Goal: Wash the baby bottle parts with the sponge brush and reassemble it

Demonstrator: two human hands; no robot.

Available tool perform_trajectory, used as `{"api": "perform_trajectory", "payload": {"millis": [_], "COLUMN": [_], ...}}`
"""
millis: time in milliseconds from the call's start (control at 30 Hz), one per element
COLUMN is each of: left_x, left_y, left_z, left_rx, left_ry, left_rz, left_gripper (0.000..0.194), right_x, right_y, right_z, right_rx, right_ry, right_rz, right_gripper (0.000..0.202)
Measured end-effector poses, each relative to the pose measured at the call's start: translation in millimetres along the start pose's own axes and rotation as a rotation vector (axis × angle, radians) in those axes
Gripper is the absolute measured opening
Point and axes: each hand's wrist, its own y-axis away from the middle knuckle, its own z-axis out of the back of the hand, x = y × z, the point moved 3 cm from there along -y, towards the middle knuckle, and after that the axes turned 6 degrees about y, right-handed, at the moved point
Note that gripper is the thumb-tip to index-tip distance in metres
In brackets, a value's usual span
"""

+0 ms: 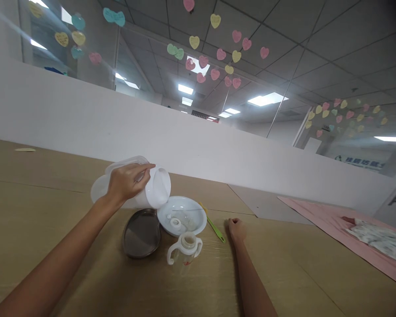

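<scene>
My left hand (127,181) is closed round a white plastic jug (160,187), which is tipped on its side with its mouth toward the right. Beneath and right of that mouth stands a white bowl (198,215), holding a white ring (175,223) and some clear pieces I cannot make out well. A clear baby bottle (185,253) with two white handles stands uncapped in front of the bowl. Left of it lies a dark kidney-shaped tray (141,235). My right hand (237,230) rests on the table, fingers curled, near a green-handled brush (215,227).
A brown-covered table (86,264) runs up to a low white wall (185,141) with glass above it. On the right, a pink cloth (330,224) carries a patterned white cloth (379,237). A small pale piece (25,149) lies at the far left.
</scene>
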Motion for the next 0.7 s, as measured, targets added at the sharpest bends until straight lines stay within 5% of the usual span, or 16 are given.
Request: {"api": "perform_trajectory", "payload": {"millis": [700], "left_x": [0.9], "left_y": [-0.8], "left_z": [0.5], "left_rx": [0.006], "left_ry": [0.006], "left_rz": [0.014], "left_gripper": [0.027], "right_x": [1.9], "right_y": [1.6], "right_z": [1.9], "right_rx": [0.004], "right_ry": [0.004], "right_rz": [0.0], "right_gripper": [0.03]}}
